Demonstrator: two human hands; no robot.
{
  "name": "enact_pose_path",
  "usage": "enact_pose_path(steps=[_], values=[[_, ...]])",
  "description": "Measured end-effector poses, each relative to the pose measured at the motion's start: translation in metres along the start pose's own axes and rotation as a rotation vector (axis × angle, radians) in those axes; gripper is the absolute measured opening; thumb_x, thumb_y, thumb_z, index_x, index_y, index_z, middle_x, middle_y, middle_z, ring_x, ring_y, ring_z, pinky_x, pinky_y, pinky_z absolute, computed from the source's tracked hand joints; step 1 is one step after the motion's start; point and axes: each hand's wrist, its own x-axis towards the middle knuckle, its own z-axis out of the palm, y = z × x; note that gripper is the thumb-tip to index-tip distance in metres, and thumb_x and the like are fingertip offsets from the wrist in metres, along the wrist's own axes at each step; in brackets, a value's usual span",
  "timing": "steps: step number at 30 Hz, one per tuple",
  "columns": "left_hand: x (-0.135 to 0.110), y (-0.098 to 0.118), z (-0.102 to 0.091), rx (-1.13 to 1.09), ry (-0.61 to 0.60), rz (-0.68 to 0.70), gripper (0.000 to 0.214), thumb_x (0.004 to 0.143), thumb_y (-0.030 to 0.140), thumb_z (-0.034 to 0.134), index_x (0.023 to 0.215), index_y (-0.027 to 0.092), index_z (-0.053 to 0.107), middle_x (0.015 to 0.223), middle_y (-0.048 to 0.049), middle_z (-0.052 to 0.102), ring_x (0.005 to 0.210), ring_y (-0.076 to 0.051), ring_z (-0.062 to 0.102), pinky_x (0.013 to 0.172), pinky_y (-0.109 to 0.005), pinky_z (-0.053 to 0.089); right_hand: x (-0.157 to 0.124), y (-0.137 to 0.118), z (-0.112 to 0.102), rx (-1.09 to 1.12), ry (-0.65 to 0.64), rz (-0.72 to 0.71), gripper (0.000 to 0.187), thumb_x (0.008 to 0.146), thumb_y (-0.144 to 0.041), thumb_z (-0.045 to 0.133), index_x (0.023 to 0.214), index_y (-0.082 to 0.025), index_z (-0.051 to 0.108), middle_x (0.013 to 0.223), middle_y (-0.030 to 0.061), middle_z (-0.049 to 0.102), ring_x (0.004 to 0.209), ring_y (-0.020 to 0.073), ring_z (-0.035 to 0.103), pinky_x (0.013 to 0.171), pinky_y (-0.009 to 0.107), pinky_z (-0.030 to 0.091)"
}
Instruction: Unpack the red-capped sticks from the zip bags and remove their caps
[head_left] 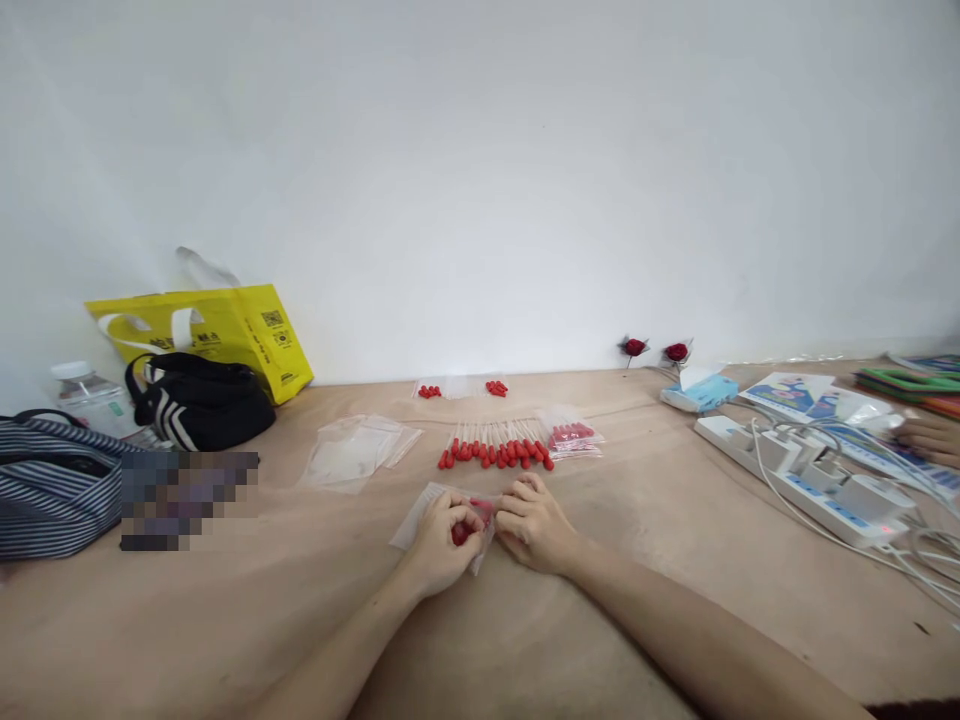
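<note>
Between my two hands is a small clear plastic bag with something red inside, lying low over the table. My left hand is closed around the bag, and red tips show between its thumb and fingers. Bent fingers of my right hand pinch the bag's right edge. Just beyond lies a row of white sticks with red tips, tips toward me. To its right is a stack of filled clear bags. Left of the row, flat clear bags overlap one another.
Farther back lie more red-tipped pieces in clear plastic. At left stand a yellow bag, a black pouch and a striped bag. On the right are a power strip with cables, blue tissues and another person's hand.
</note>
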Motion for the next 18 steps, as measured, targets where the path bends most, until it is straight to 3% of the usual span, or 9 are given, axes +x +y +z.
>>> enact_pose_path(steps=[5,11,18], values=[[-0.0033,0.0021,0.0008,0.085,-0.057,0.031,0.007,0.059,0.015,0.057,0.055,0.019,0.060,0.080,-0.0034,0.055,0.084,-0.020,0.051,0.076,-0.032,0.040,0.0005,0.0010,-0.0033,-0.010,-0.048,0.006,0.012,0.078,-0.015,0.044,0.067,-0.018,0.048,0.065,0.0005,0.053,0.072,0.0142,0.040,0.078,0.032,0.028],[-0.0041,0.0036,0.0066,0.063,-0.039,0.047,0.012,0.061,0.011,0.054,0.051,0.018,0.056,0.078,-0.0023,0.055,0.082,-0.019,0.051,0.076,-0.033,0.038,-0.0029,0.0017,-0.0055,0.037,-0.118,-0.027,0.005,0.074,-0.017,0.049,0.071,-0.019,0.052,0.071,0.0014,0.052,0.073,0.0143,0.041,0.070,0.029,0.030],[-0.0039,-0.0003,0.0091,0.045,-0.007,0.032,0.014,0.065,0.011,0.047,0.053,0.017,0.053,0.076,-0.0024,0.055,0.081,-0.018,0.051,0.073,-0.031,0.038,-0.0004,-0.0004,-0.0021,0.000,0.002,-0.069,0.014,0.078,-0.012,0.043,0.069,-0.017,0.053,0.063,0.0015,0.054,0.068,0.0136,0.041,0.070,0.030,0.032]])
